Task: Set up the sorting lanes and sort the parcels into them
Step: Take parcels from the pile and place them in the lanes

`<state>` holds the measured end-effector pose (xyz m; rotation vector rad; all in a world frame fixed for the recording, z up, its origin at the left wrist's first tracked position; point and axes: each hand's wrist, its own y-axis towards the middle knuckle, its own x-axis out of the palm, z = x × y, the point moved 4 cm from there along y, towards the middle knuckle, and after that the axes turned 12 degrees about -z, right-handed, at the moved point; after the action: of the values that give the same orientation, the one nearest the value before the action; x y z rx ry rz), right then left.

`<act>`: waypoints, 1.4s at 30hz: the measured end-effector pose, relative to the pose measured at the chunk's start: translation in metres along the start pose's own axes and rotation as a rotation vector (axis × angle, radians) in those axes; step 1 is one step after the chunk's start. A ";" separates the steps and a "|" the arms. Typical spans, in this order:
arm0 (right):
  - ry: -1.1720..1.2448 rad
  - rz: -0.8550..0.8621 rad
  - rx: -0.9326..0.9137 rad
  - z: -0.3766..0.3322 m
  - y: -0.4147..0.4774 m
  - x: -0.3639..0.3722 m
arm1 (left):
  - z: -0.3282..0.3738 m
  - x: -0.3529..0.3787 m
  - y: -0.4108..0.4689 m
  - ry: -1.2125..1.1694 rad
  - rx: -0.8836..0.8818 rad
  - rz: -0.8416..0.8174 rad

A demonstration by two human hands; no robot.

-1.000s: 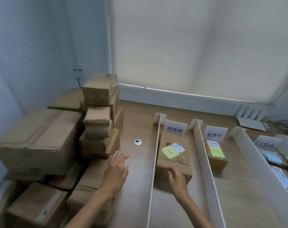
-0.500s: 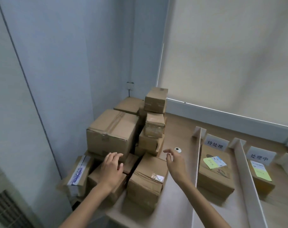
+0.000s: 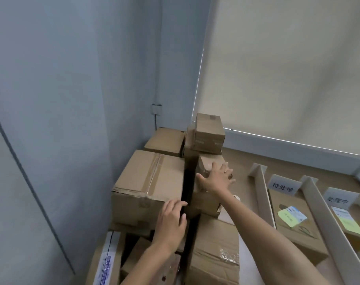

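A pile of cardboard parcels fills the table's left corner. My right hand (image 3: 217, 178) lies spread against a small parcel (image 3: 208, 163) in the middle of the stack, under a taller small box (image 3: 208, 132). My left hand (image 3: 171, 220) rests with fingers apart at the near right corner of a large taped box (image 3: 149, 182). On the right, white dividers (image 3: 262, 194) form lanes with white label cards (image 3: 282, 185). One parcel with a green note (image 3: 291, 217) lies in the first lane, another (image 3: 348, 225) in the second.
The blue-grey wall stands close behind and left of the pile, with a socket and cable (image 3: 156, 110). A low box with a blue-printed label (image 3: 107, 262) sits at the near left. Another box (image 3: 214, 251) stands under my right arm. A closed blind covers the window.
My view swung left toward the pile. My right hand left the first lane's parcel and reached up onto the small parcel in the stack; my left hand moved to the large box's corner.
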<state>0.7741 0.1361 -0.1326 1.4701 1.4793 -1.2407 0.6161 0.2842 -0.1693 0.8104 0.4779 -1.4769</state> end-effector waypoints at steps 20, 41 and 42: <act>1.532 0.133 0.067 0.091 -0.083 -0.022 | -0.002 -0.037 0.027 -0.349 -0.020 -0.101; 1.274 0.083 0.108 0.188 -0.251 -0.013 | 0.131 0.084 -0.016 -1.098 -0.150 -0.586; 1.266 0.100 0.115 0.197 -0.258 -0.013 | 0.140 0.096 -0.020 -1.082 -0.139 -0.604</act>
<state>0.4941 -0.0272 -0.1396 2.5712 2.0104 -0.2099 0.5769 0.1187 -0.1502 -0.3445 -0.0284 -2.1436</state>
